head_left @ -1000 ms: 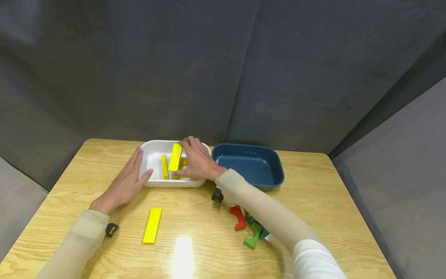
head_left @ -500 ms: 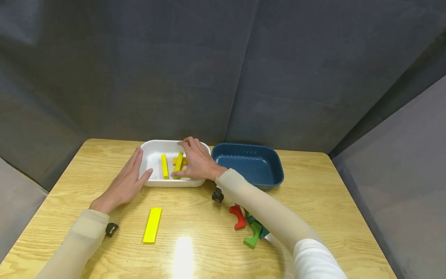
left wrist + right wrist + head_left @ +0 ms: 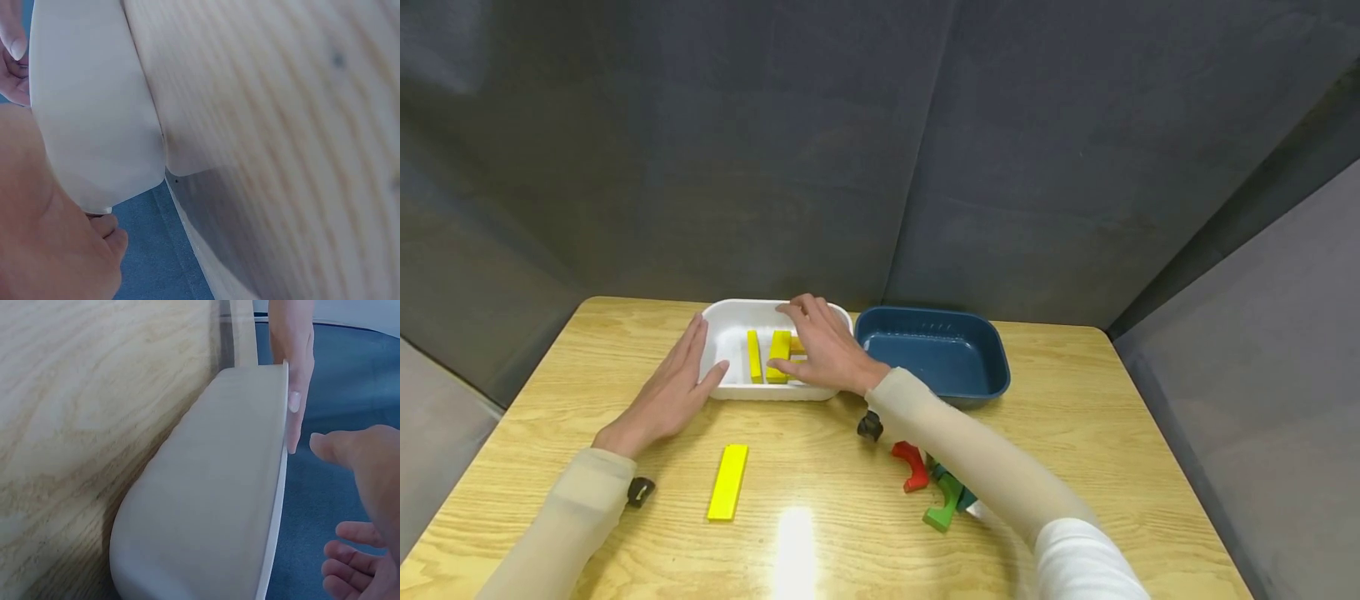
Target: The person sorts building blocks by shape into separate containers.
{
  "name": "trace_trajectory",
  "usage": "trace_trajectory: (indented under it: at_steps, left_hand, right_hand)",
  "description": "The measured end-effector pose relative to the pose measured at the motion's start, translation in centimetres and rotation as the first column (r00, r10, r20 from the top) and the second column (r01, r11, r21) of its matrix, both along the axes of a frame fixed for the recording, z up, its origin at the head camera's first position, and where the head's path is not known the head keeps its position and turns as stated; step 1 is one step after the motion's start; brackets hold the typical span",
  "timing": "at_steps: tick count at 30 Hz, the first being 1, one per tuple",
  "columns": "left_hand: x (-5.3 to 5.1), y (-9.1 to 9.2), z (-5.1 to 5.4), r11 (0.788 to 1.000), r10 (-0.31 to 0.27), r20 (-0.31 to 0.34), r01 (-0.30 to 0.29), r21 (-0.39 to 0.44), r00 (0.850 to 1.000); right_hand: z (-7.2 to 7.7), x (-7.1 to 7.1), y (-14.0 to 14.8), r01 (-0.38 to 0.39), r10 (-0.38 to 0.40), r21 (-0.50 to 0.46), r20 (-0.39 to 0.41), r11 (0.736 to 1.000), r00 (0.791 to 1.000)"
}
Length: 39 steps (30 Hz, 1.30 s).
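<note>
The white tray [image 3: 722, 392] stands at the back left of the table. Against its left end rests my left hand [image 3: 666, 396], fingers straight and thumb over the front corner. My right hand [image 3: 829, 348] hovers over the tray's right part, thumb and fingers spread apart, holding nothing. Below it a yellow block [image 3: 779, 346] lies flat beside an orange piece [image 3: 798, 344], partly hidden by the hand. Further left in the tray is a narrow yellow block [image 3: 754, 357]. In the right wrist view the right hand [image 3: 369, 506] appears above the tray's rim [image 3: 278, 506].
A dark blue tray [image 3: 936, 354] stands right of the white one. On the table in front lies a yellow block [image 3: 727, 483]. Near the right forearm are a red arched block [image 3: 912, 467], a green one [image 3: 944, 505] and dark green pieces, partly covered by the arm.
The yellow block under my right hand has gone down into the tray and now lies flat, let go. The right fingers have spread slightly. The left hand has stayed put.
</note>
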<state>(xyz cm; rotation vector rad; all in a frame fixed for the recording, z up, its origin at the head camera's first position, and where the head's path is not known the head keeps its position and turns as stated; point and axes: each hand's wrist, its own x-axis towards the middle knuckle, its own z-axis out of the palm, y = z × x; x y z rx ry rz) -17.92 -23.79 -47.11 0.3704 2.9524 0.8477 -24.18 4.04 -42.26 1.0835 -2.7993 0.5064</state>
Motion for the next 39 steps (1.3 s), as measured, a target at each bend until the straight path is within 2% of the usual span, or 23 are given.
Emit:
trace_trajectory:
  at_steps: [18, 39]
  left_hand:
    - [-0.1, -0.1, 0.0, 1.000, -0.004, 0.000, 0.004, -0.002, 1.000]
    - [0.0, -0.2, 0.1, 1.000, -0.005, 0.003, 0.005, -0.005, 1.000]
  right_hand:
    - [0.4, 2.0, 0.9, -0.037, 0.037, -0.051, -0.009, 0.998, 0.999]
    - [1.5, 5.1, 1.6, -0.069, 0.071, -0.113, 0.012, 0.991, 0.997]
